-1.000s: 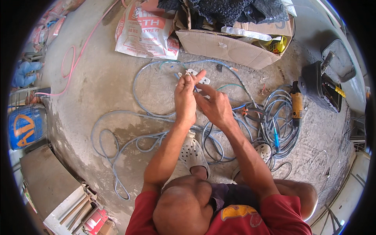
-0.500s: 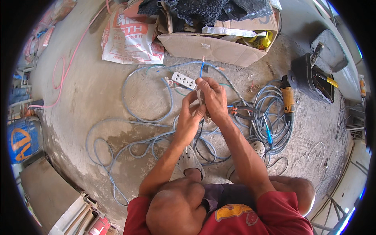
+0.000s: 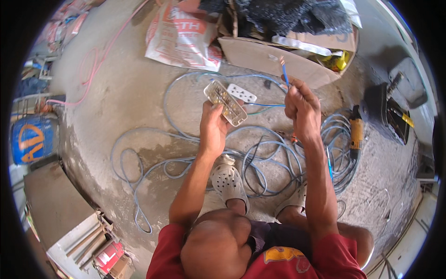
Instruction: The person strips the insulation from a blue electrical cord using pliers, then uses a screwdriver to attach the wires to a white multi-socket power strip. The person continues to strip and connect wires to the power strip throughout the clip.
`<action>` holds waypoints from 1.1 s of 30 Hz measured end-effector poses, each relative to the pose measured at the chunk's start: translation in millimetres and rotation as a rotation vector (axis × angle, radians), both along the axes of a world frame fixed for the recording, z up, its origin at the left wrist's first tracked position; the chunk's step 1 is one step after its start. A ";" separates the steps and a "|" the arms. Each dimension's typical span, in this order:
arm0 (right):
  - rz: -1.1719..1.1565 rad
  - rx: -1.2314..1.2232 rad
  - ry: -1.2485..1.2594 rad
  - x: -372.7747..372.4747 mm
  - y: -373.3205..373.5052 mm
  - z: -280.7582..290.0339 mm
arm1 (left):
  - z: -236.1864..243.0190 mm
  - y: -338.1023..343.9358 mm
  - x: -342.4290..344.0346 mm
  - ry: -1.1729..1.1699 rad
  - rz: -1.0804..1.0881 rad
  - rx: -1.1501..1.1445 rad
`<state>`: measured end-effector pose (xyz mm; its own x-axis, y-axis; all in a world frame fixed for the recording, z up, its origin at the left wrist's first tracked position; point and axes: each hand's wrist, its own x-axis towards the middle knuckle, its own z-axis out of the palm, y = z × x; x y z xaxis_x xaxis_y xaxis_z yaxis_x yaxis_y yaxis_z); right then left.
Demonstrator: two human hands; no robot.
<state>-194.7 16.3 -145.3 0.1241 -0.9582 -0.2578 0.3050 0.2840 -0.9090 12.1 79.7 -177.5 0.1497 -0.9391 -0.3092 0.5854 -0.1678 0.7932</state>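
Observation:
My left hand (image 3: 213, 128) grips an opened socket housing (image 3: 226, 103), tilted so that the brass-coloured contacts inside show. To its right, my right hand (image 3: 303, 104) is closed around a blue wire (image 3: 284, 70), whose stripped copper end sticks up above the fingers. A further stretch of blue wire runs between the right hand and the housing. Just behind the housing, a white piece with socket holes (image 3: 243, 93) lies on the floor. Orange-handled pliers (image 3: 293, 138) are mostly hidden by my right forearm.
Loops of grey-blue cable (image 3: 174, 135) spread over the concrete. At right are an angle grinder (image 3: 356, 132), a blue-handled screwdriver (image 3: 330, 163) and a black tool container (image 3: 378, 109). A cardboard box (image 3: 260, 58) and a printed sack (image 3: 179, 39) stand at the far side.
My hands have moved apart. The left now holds the housing with its inside showing, while the right has gone rightward with the blue wire. The whole view has also shifted.

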 end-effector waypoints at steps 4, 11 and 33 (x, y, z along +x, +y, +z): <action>0.190 -0.001 -0.040 22.1 24.7 2.6 | 26.5 -21.2 15.1 -0.001 -0.018 -0.074; 0.267 0.140 -0.249 34.4 31.9 -7.0 | 51.7 -25.4 2.1 -0.085 -0.044 -0.128; 0.359 0.277 -0.685 37.6 40.3 -21.4 | 42.8 -23.0 -23.7 -0.200 -0.079 -0.254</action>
<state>-157.1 56.6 -166.7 0.6270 -0.7427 -0.2350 0.6145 0.6570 -0.4367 -11.6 56.7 -134.7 0.1076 -0.9936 -0.0352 0.4071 0.0117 0.9133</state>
